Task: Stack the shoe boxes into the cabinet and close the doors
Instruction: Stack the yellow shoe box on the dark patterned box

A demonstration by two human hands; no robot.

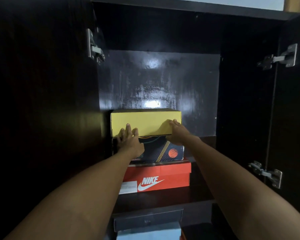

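Note:
A yellow shoe box point(145, 121) sits on top of a dark patterned box point(163, 149), which rests on a red Nike box point(163, 177). The stack stands on a shelf of the dark cabinet point(163, 78). My left hand point(129, 137) lies flat with straight fingers against the front of the yellow box near its lower left corner. My right hand point(177, 131) presses the front right part of the yellow box with its fingers extended. Both cabinet doors stand open at the sides.
The left door point(42, 84) and right door point(294, 110) show metal hinges point(94, 46). Below the shelf edge point(163, 203) another black box point(147, 220) rests on a light blue box point(149, 233). There is room right of the stack.

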